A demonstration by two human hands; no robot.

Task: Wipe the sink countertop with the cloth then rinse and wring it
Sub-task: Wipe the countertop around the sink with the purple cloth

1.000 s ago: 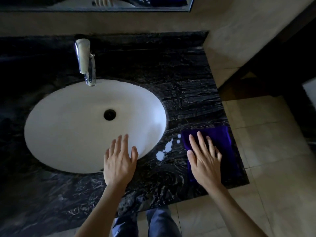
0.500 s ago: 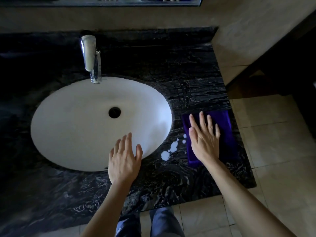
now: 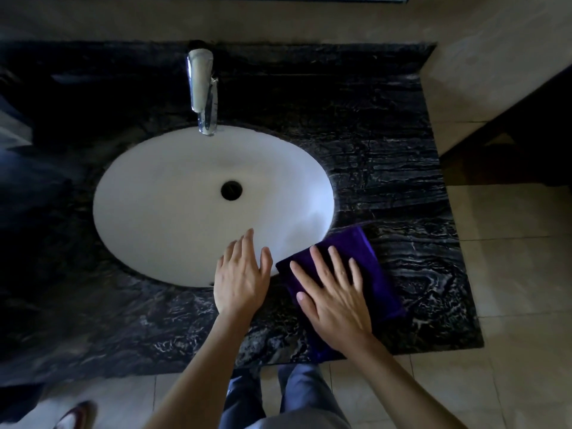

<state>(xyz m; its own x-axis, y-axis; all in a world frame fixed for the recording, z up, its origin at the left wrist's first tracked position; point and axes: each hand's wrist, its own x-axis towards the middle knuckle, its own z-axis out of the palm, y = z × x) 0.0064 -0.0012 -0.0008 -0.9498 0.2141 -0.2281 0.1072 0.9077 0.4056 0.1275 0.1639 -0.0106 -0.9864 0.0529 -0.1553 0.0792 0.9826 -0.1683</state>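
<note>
Landmark: white oval undermount sink basin (image 3: 173,212), set in black marble countertop w/ white veining (image 3: 396,187).

Folded purple cloth (image 3: 349,246) lies flat on the countertop just beside the basin's near-right rim, one corner touching or just over the rim edge; can't tell which.

Right hand (image 3: 335,297) lies palm-down on the cloth, fingers straight & spread apart, pressing it flat, nothing curled round it.

Left hand (image 3: 240,278) rests palm-down at the basin's near rim, just left of the cloth, fingers straight & close together w/ fingertips over the white bowl, thumb out to the side; holds nothing.

Chrome tap (image 3: 202,88) stands at the basin's far rim, spout over the bowl. Round dark drain hole (image 3: 231,190) sits in the basin, right of centre.
</note>
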